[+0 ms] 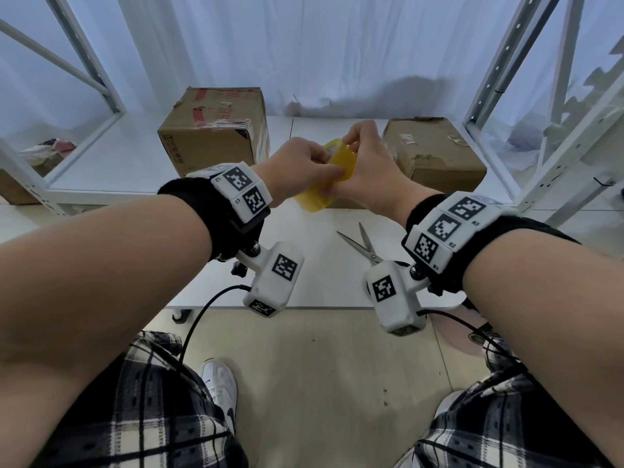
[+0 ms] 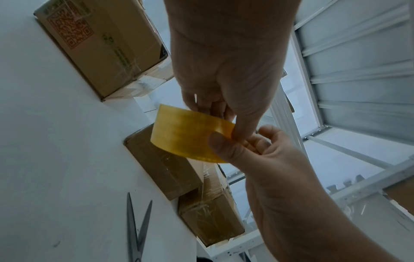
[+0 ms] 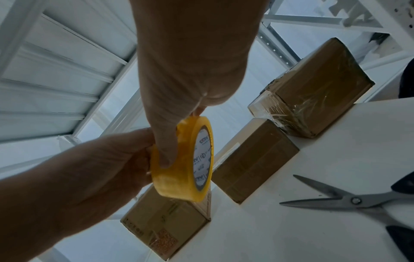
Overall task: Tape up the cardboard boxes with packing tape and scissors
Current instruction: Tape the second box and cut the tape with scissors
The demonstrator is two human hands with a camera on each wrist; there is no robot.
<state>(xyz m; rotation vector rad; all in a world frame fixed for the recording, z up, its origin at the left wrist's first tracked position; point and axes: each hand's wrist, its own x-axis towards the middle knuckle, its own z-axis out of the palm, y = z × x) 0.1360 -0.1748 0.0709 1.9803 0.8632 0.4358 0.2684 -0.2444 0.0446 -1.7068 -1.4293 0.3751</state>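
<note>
Above the white table (image 1: pixel 324 275), out in front of the person's chest, both hands hold a yellow roll of packing tape (image 1: pixel 332 175) clear of the surface. The left hand (image 1: pixel 300 167) grips the roll from the left, its fingers (image 3: pixel 134 159) curled round the outer band, while the right hand (image 1: pixel 366 170) meets it from the right; the right thumb lies flat across the yellow band and the right fingers (image 2: pixel 257 141) curl in to pinch at the roll's edge (whether a loose end of tape is caught between them cannot be told). From the right wrist the roll stands on edge, its white printed core label facing right. A pair of steel scissors (image 1: pixel 363 246) lies on the table just beside the right wrist, blades spread in a narrow V pointing away from the person, touched by neither hand. Beyond the hands stand cardboard boxes: a taller box (image 1: pixel 216 130) at the back left, with red print and clear tape across its top, and a lower, flatter box (image 1: pixel 435 153) at the back right, well apart from it. The wrist views show a third small box (image 3: pixel 255 159) lying between those two, mostly hidden behind the hands in the head view. White metal shelving frames (image 1: pixel 526 106) stand at both sides, and a pale curtain (image 1: pixel 304 45) hangs behind.
</note>
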